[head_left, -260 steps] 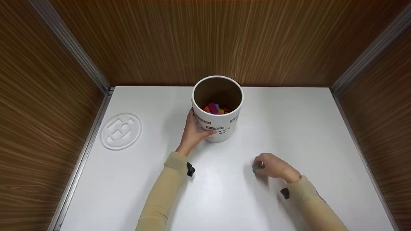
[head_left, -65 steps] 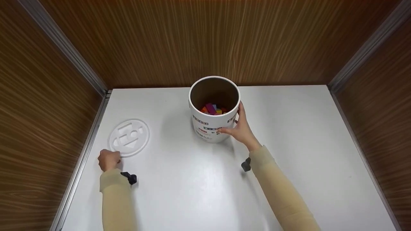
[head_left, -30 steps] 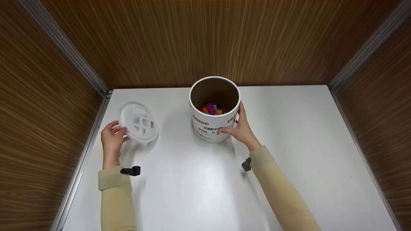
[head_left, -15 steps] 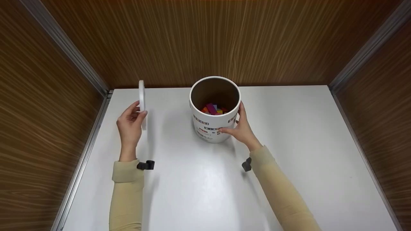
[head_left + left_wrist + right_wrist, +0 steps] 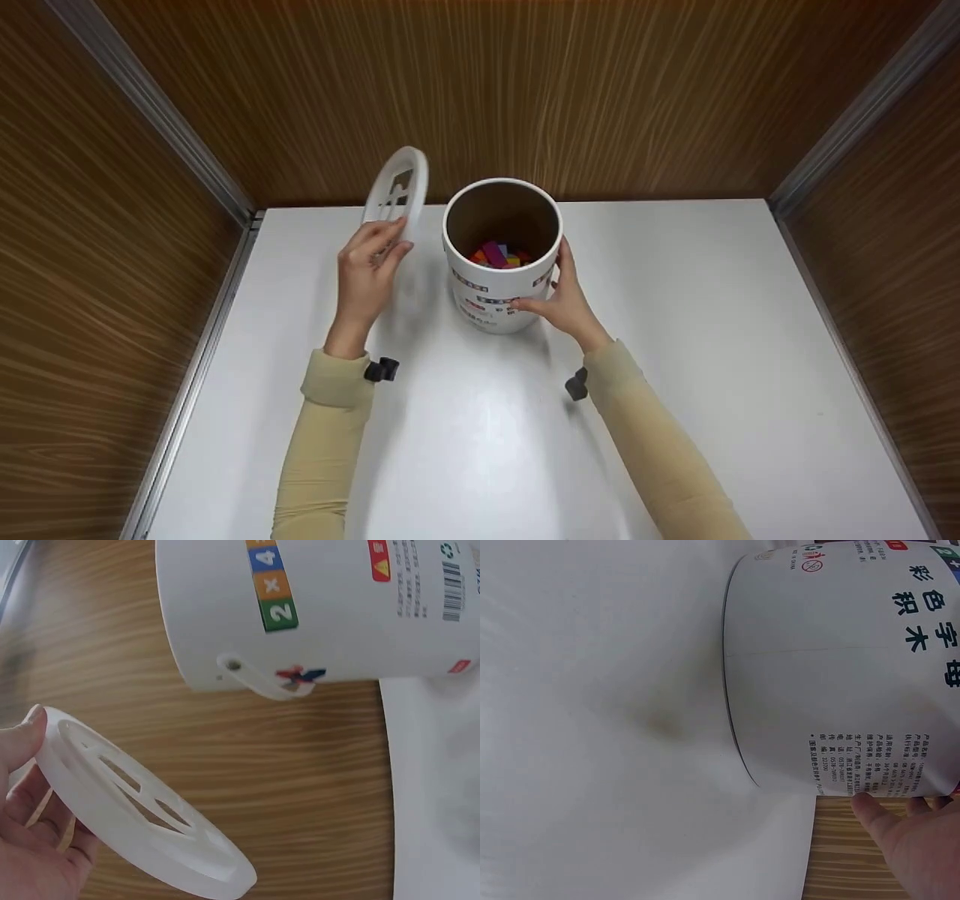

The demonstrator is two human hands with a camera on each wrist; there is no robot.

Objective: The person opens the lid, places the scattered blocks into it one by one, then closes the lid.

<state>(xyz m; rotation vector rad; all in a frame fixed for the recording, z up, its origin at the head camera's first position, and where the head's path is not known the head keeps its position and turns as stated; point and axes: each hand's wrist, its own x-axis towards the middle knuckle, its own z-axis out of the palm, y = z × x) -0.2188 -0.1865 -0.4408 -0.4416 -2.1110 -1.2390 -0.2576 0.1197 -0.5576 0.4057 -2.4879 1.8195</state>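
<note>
A white round lid (image 5: 416, 187) with shaped cut-outs is pinched at its edge by my left hand (image 5: 364, 277). It is tilted steeply in the air, just left of the bucket's rim. In the left wrist view the thumb lies on one face of the lid (image 5: 142, 817), the fingers behind it. The white printed bucket (image 5: 495, 292) stands upright on the table, its top uncovered. Colourful blocks (image 5: 496, 255) lie at its bottom. My right hand (image 5: 570, 307) grips the bucket's right side, thumb across the front; the right wrist view shows the thumb (image 5: 874, 814) against the printed wall.
The white table (image 5: 712, 360) is enclosed by wood-grain panels (image 5: 675, 97) at the back and both sides, with metal strips at the corners. A small handle (image 5: 262, 682) hangs on the bucket's side.
The left hand picked the lid up from the table's left side, turned it on edge and carried it right towards the bucket. The right hand, earlier holding a small green thing, now steadies the bucket.
</note>
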